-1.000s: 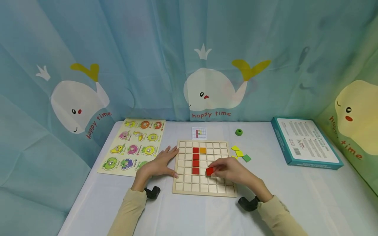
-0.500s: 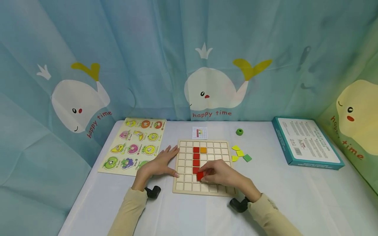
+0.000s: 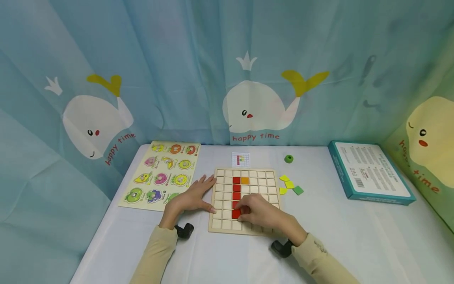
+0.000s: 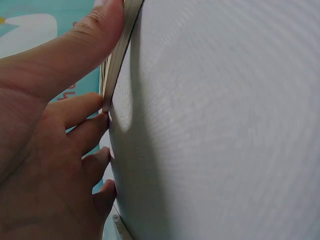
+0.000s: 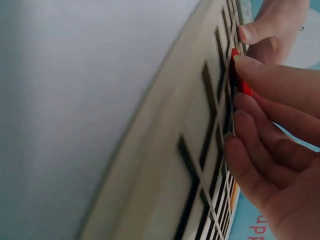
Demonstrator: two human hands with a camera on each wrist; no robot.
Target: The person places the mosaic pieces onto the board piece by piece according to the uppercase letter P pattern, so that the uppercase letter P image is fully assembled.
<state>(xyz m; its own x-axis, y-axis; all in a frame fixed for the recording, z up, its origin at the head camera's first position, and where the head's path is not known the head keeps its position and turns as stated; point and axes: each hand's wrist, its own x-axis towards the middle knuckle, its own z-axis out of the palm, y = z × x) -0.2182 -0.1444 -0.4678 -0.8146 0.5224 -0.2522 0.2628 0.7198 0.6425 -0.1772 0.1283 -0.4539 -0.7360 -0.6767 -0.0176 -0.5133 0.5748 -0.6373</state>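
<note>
On the wooden grid board (image 3: 219,195), a column of several red tiles runs down one line of cells, and an orange tile (image 3: 245,180) sits right of the topmost one. My right hand (image 3: 260,213) pinches the lowest red tile (image 3: 235,214) between thumb and index finger, over the cell directly below the others. In the right wrist view this red tile (image 5: 247,88) still stands tilted at the board's surface. My left hand (image 3: 191,197) lies spread along the left side of the board, thumb and fingertips touching its edge (image 4: 119,55).
Behind the board lies a small pattern card (image 3: 240,159). Yellow tiles (image 3: 289,184), a green tile (image 3: 298,190) and a green bead (image 3: 289,159) lie to the right. A fruit puzzle board (image 3: 156,173) is at left, a teal box (image 3: 372,171) at far right.
My right hand has moved left across the board with the red tile, bringing it to the cell under the red column. My left hand has stayed at the board's edge.
</note>
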